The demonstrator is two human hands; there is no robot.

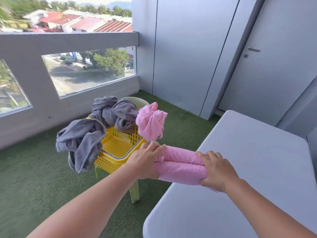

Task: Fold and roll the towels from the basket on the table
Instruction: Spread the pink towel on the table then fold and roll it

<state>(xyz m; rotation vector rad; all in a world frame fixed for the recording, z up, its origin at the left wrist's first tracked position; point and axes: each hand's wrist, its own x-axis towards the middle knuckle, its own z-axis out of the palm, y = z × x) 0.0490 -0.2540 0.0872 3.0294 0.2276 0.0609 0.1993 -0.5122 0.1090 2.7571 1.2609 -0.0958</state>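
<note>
- We note the rolled pink towel (181,166): a thick terry bundle showing two lobes, with a small loop tag at its left end. It lies crosswise at the left edge of the table (248,169), with its left end past that edge.
- The left hand (145,160) grips its left end and the right hand (217,170) grips its right end.
- The yellow basket (116,152), of slotted plastic, stands upright just left of the white table.
- One grey towel (80,140) hangs crumpled over the basket's left rim; a second grey towel (116,112) is heaped on the far rim.
- A crumpled pink towel (151,122) sits bunched on the right rim.
</note>
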